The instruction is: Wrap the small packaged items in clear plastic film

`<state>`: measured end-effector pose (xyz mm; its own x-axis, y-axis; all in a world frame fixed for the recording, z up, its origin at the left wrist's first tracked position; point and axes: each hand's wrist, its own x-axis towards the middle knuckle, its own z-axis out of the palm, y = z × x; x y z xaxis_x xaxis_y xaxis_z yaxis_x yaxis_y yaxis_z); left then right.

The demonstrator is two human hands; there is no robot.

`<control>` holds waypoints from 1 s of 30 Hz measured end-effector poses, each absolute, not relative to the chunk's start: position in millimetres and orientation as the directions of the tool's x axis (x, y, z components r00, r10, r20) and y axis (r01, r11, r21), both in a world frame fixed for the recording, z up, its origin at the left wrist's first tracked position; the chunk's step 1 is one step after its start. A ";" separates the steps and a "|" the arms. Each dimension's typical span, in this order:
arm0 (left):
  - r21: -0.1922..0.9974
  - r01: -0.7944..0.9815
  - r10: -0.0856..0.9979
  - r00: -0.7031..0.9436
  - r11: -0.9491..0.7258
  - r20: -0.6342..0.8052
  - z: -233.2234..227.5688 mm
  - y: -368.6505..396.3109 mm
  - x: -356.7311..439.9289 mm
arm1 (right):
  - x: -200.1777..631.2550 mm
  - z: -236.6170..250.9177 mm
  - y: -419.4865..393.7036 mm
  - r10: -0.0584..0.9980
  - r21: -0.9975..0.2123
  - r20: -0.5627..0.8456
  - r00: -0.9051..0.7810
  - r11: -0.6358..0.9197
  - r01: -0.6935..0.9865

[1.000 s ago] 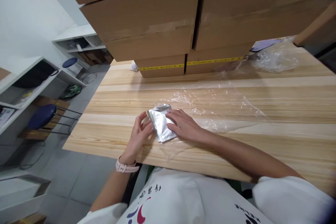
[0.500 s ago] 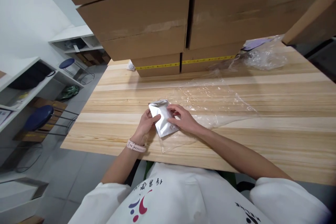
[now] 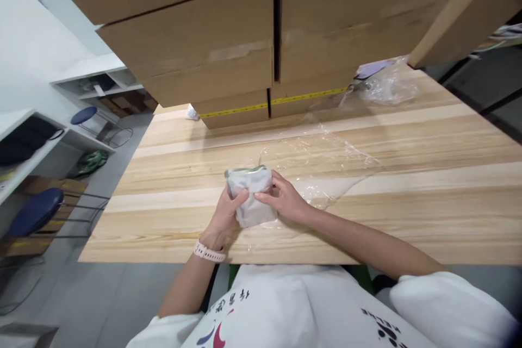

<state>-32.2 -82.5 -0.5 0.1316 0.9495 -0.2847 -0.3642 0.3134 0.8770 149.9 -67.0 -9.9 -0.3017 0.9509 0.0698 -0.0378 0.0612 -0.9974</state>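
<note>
1. Between left grip and right grip, pinched from both sides: pale silvery pouch, top edge clear of both.
2. Beneath, near the front edge: wooden worktop.
3. Rightward, spread flat: clear film.
4. Farther back, stacked: cardboard boxes.

Cool, soft indoor light; the white wall at ten o'clock is brightest. At twelve, cardboard boxes sit in dull shade, with faint shadow on the wooden table below them. Small glints speckle clear plastic film at three; the pale pouch at six has muted sheen. Wide-angle distortion stretches the blue stool near nine, softly focused.
</note>
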 end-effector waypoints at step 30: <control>0.770 -0.500 0.867 0.481 0.396 -0.134 80.5 -8.4 -22.8 | 235.3 3.5 -87.1 0.944 -0.829 -0.310 0.116 -0.209 -0.520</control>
<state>-22.8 -8.4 80.5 0.4808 0.8666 -0.1337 -0.5001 0.3963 0.7700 235.3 -87.1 3.5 0.1159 0.9435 -0.3104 -0.5196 -0.2087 -0.8285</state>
